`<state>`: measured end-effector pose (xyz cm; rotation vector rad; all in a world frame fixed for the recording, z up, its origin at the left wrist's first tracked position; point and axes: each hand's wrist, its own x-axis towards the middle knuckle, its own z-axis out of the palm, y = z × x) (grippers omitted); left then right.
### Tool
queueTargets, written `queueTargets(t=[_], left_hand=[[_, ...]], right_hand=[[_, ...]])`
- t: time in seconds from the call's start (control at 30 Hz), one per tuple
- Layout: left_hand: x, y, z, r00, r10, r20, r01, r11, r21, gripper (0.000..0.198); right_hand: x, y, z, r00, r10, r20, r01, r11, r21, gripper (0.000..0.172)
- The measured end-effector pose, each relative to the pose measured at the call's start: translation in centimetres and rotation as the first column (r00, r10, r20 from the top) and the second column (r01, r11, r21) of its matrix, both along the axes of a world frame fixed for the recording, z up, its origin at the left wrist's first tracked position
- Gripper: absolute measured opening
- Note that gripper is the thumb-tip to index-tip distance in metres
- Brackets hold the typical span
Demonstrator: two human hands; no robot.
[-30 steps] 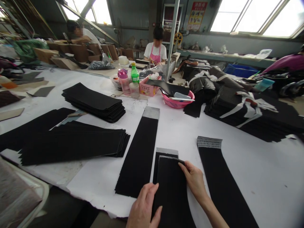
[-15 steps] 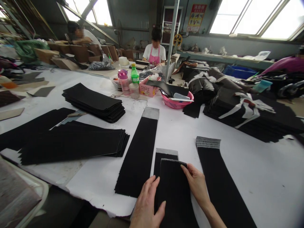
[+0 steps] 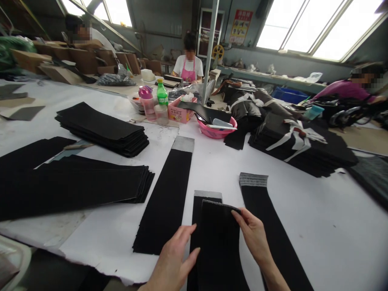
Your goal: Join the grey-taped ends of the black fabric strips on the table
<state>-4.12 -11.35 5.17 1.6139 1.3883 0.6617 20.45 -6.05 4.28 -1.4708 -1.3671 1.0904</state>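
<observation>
My right hand (image 3: 253,232) pinches the top right corner of a black strip (image 3: 221,242) whose far edge is greyish. Beneath it lies another black strip (image 3: 198,210) with a pale grey end band. Just left of them is my left hand (image 3: 178,254), its thumb and fingers spread apart, holding nothing; its fingertips are by the left edge of the strips. Further left lies a stack of black strips (image 3: 165,194) with a grey end. To the right, overlapping black strips (image 3: 268,214) show several staggered grey end bands.
Two stacks of black pieces, a far one (image 3: 103,127) and a near one (image 3: 91,182), lie left. At the back stand a pink basin (image 3: 216,132), a green bottle (image 3: 162,95) and a pink box (image 3: 180,114). A tied black bundle (image 3: 303,149) sits right. Co-workers sit beyond.
The view has turned slightly right, so most things appear further left. My left hand has moved away from the held strip's edge, leaving a wider gap. My right hand keeps its pinch.
</observation>
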Motion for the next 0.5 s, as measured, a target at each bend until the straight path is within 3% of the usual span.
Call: queueTargets(t=[0.13,0.23,0.3,0.4,0.5], left_hand=[[0.7,3.1,0.8,0.968,0.151,0.199,-0.144,0.988,-0.05,0.059],[1.6,5.5,0.2,0.919,0.185,0.348,-0.142,0.979,-0.145,0.035],[2.0,6.9,-0.7,0.916,0.217,0.336,-0.171,0.972,-0.162,0.033],[2.2,8.2,-2.2,0.932,0.279,0.23,-0.252,0.957,-0.142,0.034],[2.1,8.9,-3.2,0.94,0.309,0.144,-0.294,0.949,-0.114,0.034]], right_hand=[[-0.8,0.4,0.7,0.968,0.063,-0.245,-0.092,0.99,-0.109,0.026],[-1.4,1.3,-0.1,0.927,0.084,-0.365,-0.158,0.971,-0.178,0.028],[-1.6,2.2,-1.1,0.94,0.063,-0.335,-0.134,0.971,-0.196,0.032],[-1.4,3.5,-2.6,0.987,0.018,-0.16,-0.044,0.986,-0.158,0.04],[-1.1,4.4,-3.6,0.997,0.042,-0.061,-0.049,0.991,-0.122,0.04]])
